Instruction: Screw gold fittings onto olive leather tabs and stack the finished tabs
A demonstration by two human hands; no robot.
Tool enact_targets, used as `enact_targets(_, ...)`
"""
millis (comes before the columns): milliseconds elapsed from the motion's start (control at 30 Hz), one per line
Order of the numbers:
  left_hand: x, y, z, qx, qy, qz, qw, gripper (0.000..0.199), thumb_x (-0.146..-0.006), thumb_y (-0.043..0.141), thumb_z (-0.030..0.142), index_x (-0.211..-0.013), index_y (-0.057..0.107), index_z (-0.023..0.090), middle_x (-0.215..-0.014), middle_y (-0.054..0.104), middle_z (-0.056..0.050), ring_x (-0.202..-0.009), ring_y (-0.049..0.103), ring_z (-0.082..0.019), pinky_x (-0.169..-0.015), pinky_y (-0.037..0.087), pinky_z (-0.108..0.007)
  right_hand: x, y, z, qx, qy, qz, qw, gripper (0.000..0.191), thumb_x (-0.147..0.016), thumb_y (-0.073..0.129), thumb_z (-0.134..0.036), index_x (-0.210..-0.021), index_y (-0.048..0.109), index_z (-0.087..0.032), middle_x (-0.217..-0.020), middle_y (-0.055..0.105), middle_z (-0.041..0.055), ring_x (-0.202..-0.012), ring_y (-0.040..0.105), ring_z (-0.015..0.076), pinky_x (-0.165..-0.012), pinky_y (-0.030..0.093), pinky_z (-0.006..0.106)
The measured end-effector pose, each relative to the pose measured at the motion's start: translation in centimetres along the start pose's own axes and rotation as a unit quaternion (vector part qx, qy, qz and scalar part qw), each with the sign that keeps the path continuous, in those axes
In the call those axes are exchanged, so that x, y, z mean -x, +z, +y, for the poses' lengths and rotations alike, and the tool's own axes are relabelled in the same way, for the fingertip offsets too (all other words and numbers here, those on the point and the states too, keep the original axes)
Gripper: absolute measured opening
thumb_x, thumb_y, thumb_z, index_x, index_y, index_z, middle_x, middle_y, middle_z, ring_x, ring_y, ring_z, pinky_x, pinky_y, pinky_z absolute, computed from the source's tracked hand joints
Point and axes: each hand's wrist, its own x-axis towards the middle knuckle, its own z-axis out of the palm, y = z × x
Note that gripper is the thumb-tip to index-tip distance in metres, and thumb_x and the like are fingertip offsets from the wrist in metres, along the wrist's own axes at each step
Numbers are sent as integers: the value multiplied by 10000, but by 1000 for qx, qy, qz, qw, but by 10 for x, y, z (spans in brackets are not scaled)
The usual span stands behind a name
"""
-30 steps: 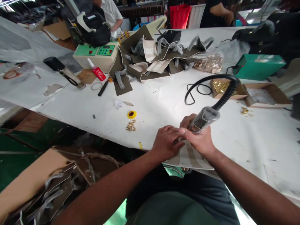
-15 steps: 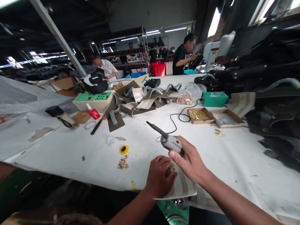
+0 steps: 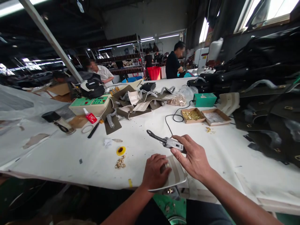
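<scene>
Right fingers [image 3: 180,155] grip a grey tool [image 3: 172,143], underside hidden — spread left fingers [image 3: 156,162] partly cover a panel [image 3: 177,172].

Panel [image 3: 177,175] at desk [image 3: 225,147] edge nearest you, under your left hand [image 3: 156,171]. Handheld tool [image 3: 172,143] in your right hand [image 3: 194,157], beyond panel. Left of your left hand: metal rings [image 3: 120,163], disc [image 3: 121,151] just behind them. Farther back left: bottle [image 3: 90,117], before control box [image 3: 90,106]. Pile of flaps [image 3: 138,106] right of control box. Back right: left carton [image 3: 195,121], right carton [image 3: 219,122] side by side, metal pieces [image 3: 191,114] in left carton; box-shaped unit [image 3: 205,100] behind both.
</scene>
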Motion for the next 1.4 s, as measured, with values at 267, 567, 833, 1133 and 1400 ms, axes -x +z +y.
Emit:
enact_targets(267,0,1,1,-7,4,-3,1000,264,-793,828,230,-1043,753,268,-1231,754,-18,-1225,614,-280,-1043,469,-505,3,12,47,207,68,-78,973,415,-998,595,-524,-1321,654,-270,-1136,689,82,-950,694,285,-702,484,365)
enact_targets(567,0,2,0,-3,15,6,1000,240,-807,805,233,-1039,753,262,-1228,756,-42,-1214,623,-299,-1035,463,-515,15,33,96,246,105,-143,953,434,-961,663,-405,-1373,637,-270,-1216,681,99,-1100,649,293,-773,491,355)
enact_targets(833,-1,0,1,-11,20,2,1000,238,-820,796,245,-1054,752,267,-1231,755,-38,-1215,627,-294,-1028,466,-509,15,27,99,212,118,-130,961,403,-925,683,-436,-1288,682,-264,-1202,716,77,-1074,674,276,-787,487,333)
enact_targets(1133,-1,-1,2,-9,15,4,1000,236,-824,790,240,-1055,753,265,-1237,752,-41,-1225,623,-292,-1036,462,-502,26,25,102,127,124,-118,977,581,-892,672,-261,-1460,570,-197,-1271,686,104,-1066,686,274,-913,522,372)
enact_targets(1400,0,1,-1,-11,22,5,1000,244,-813,804,232,-1049,749,257,-1234,752,-39,-1216,619,-294,-1033,456,-492,25,27,103,146,162,-99,971,571,-867,710,-289,-1423,595,-231,-1203,753,62,-1052,707,294,-912,540,396)
